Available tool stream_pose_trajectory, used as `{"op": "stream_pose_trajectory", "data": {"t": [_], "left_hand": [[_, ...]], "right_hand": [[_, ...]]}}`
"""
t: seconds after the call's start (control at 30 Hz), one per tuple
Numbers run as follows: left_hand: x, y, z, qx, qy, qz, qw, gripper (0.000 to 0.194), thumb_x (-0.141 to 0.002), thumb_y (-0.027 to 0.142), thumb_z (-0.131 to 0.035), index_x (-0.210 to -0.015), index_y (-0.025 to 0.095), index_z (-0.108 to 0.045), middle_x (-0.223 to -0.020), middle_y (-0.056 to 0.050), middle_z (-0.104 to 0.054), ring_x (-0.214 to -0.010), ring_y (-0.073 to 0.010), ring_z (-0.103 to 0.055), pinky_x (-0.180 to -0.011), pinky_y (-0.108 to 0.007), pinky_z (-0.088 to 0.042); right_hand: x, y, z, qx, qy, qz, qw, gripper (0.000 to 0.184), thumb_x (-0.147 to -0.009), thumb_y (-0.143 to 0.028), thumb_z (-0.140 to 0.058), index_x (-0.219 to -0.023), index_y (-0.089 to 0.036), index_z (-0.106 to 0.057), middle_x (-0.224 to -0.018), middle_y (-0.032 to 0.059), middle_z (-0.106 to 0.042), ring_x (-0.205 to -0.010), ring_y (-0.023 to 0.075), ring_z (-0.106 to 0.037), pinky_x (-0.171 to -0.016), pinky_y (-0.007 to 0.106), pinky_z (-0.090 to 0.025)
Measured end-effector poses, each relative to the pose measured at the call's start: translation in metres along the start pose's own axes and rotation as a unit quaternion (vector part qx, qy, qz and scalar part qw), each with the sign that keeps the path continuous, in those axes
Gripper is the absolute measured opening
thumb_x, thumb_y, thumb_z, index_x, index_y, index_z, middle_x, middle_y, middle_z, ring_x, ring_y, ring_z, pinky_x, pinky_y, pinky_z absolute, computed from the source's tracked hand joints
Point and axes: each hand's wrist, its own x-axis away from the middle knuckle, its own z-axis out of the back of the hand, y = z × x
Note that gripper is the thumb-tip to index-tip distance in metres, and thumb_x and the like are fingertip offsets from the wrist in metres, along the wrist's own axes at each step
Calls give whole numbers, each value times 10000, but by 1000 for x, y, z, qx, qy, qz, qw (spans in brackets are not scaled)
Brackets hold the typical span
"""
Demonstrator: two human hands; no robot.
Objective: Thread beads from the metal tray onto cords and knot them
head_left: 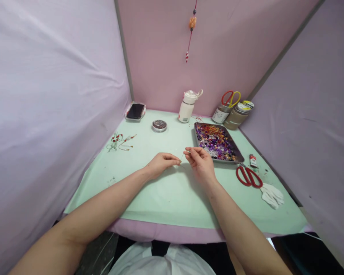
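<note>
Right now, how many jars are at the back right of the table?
2. The labelled jar stands behind the tray, holding red and yellow handles; the brown jar is just right of it. Any behind them would be hidden.

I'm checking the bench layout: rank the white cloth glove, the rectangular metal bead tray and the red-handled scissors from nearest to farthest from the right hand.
1. Rectangular metal bead tray, just beyond the right hand
2. Red-handled scissors, to the right
3. White cloth glove, farther right
</note>
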Motion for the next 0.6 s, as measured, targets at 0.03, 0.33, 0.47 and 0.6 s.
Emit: {"op": "stream_pose_trajectory", "data": {"t": [0.03, 0.33, 0.47, 0.6], "left_hand": [[0, 1, 0, 4, -5, 6, 1000, 199, -617, 314, -752, -748, 164, -742, -787, -70, -727, -681, -143, -571, -662, -276, -396], [4, 6, 2, -23, -11, -8, 1000, 228, -646, 357, -734, -779, 172, -743, -750, -46, -693, -616, -120, -507, -587, -261, -348], [7, 12, 4, -58, -24, -131, 989, 165, -696, 326, -708, -775, 188, -750, -931, -57, -654, -811, -151, -565, -739, -280, -415], [9, 16, 4, -47, -45, -179, 982, 127, -722, 291, -687, -769, 194, -753, -1039, -74, -657, -953, -180, -584, -873, -311, -417]], "right_hand": [[0, -1, 0, -19, 2, -1, 1000, 251, -649, -337, -799, -760, -202, -618, -906, 23, -700, -814, 139, -684, -741, 257, -564], [-2, 1, 3, -42, 27, 11, 999, 251, -641, -313, -818, -741, -198, -619, -919, 29, -721, -907, 158, -698, -862, 274, -568], [-3, 9, 5, -26, -14, -65, 997, 298, -586, -337, -851, -692, -196, -611, -858, 36, -730, -904, 167, -698, -861, 278, -571], [-4, 15, 5, 10, -47, -101, 994, 302, -566, -351, -853, -663, -197, -613, -746, 32, -714, -816, 185, -701, -796, 329, -593]]}}
